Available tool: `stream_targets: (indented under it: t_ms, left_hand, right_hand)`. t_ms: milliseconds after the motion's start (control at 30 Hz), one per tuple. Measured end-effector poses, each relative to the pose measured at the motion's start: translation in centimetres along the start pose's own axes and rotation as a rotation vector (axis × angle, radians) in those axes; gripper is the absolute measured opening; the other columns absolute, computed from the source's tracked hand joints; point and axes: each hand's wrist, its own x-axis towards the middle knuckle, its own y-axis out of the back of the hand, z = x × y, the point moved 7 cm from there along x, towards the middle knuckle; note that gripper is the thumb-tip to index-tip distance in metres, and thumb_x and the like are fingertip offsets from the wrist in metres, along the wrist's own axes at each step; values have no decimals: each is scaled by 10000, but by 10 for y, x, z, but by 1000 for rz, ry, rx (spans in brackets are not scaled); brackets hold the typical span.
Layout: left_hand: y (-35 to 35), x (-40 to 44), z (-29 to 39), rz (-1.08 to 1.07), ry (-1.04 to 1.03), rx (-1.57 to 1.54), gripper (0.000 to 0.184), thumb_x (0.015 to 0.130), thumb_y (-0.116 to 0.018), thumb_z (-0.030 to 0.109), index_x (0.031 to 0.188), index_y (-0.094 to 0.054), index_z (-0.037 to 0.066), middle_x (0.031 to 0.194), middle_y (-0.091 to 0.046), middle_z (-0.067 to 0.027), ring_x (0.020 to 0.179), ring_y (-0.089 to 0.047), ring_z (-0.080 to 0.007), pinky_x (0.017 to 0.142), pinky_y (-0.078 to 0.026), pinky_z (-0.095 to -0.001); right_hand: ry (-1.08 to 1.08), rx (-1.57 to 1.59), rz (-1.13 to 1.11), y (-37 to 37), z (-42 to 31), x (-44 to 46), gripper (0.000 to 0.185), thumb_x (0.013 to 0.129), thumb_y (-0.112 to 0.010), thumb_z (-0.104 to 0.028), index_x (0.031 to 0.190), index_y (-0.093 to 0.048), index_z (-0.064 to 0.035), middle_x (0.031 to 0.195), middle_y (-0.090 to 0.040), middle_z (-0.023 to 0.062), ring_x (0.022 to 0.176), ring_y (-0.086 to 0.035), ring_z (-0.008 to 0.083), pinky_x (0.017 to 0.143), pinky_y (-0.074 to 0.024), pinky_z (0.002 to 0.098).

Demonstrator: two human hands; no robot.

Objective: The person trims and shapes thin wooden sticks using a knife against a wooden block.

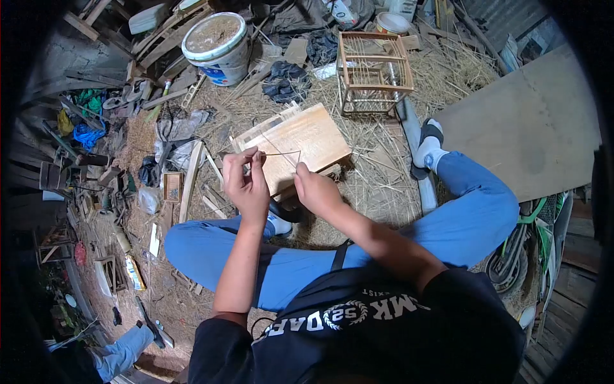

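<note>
My left hand [246, 182] is raised over a pale wooden box-like block [313, 137], its thumb and fingertips pinched on a thin dark rod [276, 153]. The rod points right, towards my right hand [313, 190]. My right hand is closed, with thumb and forefinger pressed together at the lower end of a thin stick [281, 152] that slants up to the left across the block. Rod and stick come close together above the wood; whether they touch, I cannot tell. The block sits between my bent legs, with wood strips along its far left edge.
A wooden cage with thin bars [376, 73] stands beyond the block. A white bucket [217, 48] is at the back left. A large flat board [511, 128] lies at right. Straw, wood scraps and a small wooden tray [173, 200] cover the floor. Another person's leg [121, 352] shows at lower left.
</note>
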Motion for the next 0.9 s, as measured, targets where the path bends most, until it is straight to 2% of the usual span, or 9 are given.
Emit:
stream_targets:
  t_ms: [67, 100, 133, 267, 333, 433, 633, 767, 900]
  left_hand:
    - [0, 1, 5, -13, -41, 62, 81, 990, -672, -74, 1062, -705, -55, 974, -623, -117, 874, -686, -161, 739, -645, -278]
    - [-1, -1, 2, -10, -13, 13, 64, 1003, -657, -64, 1054, -694, -57, 995, -619, -111, 894, -675, -154, 778, -652, -287]
    - [-2, 0, -1, -7, 11, -37, 51, 1015, -641, -54, 1046, -682, -59, 1017, -614, -104, 915, -664, -146, 818, -658, -296]
    - [-4, 3, 8, -67, -25, 97, 47, 1020, -635, -52, 1046, -672, -66, 1040, -611, -104, 913, -666, -146, 837, -664, -304]
    - [-4, 4, 2, -19, -35, 63, 56, 992, -685, -51, 1044, -706, -43, 964, -622, -106, 853, -650, -146, 737, -636, -270]
    - [-1, 6, -8, 4, 48, 23, 49, 1003, -679, -33, 1042, -706, -46, 967, -620, -101, 865, -656, -141, 751, -645, -271]
    - [7, 14, -26, 34, 138, -88, 82, 1037, -650, 4, 1057, -698, -60, 1028, -606, -91, 906, -682, -133, 802, -654, -284]
    - [19, 15, -49, 70, 193, -140, 117, 1078, -624, 71, 1131, -685, -14, 1022, -682, -60, 900, -687, -107, 867, -632, -303]
    - [35, 19, -73, 199, 400, -381, 122, 1069, -642, 84, 1139, -679, -10, 1002, -640, -42, 894, -662, -106, 838, -655, -322]
  right_hand:
    - [-128, -6, -30, -22, 28, -1, 235, 1070, -486, -234, 1107, -538, -8, 780, -720, 268, 750, -729, 469, 684, -569, 613]
    - [-309, -8, -59, -61, 81, -2, 248, 1072, -473, -229, 1114, -539, 6, 831, -724, 297, 798, -731, 484, 726, -565, 628]
    - [-294, -2, -144, -57, 89, -3, 268, 1069, -464, -218, 1154, -545, 24, 883, -727, 316, 840, -731, 493, 767, -563, 630]
    - [-164, 55, -141, -10, 31, -2, 278, 1063, -464, -211, 1179, -542, 29, 895, -731, 311, 854, -731, 497, 777, -568, 617]
    - [-70, 73, -122, -8, 22, 0, 281, 1062, -462, -211, 1183, -540, 30, 903, -733, 309, 860, -729, 500, 778, -566, 618]
    - [-351, 13, -170, -44, 78, -4, 277, 1069, -453, -232, 1173, -546, 7, 949, -735, 306, 909, -725, 491, 814, -550, 628]
    - [-169, -22, -245, -3, 22, 3, 287, 1074, -440, -225, 1185, -552, 15, 993, -738, 311, 932, -725, 504, 833, -559, 613]
    - [-394, -119, -229, -44, 89, 2, 293, 1033, -490, -192, 1218, -563, 23, 996, -754, 290, 961, -737, 494, 854, -569, 592]
    - [-277, -89, -183, -24, 89, 12, 306, 1055, -483, -263, 1138, -571, 18, 971, -741, 304, 920, -724, 504, 840, -560, 606]
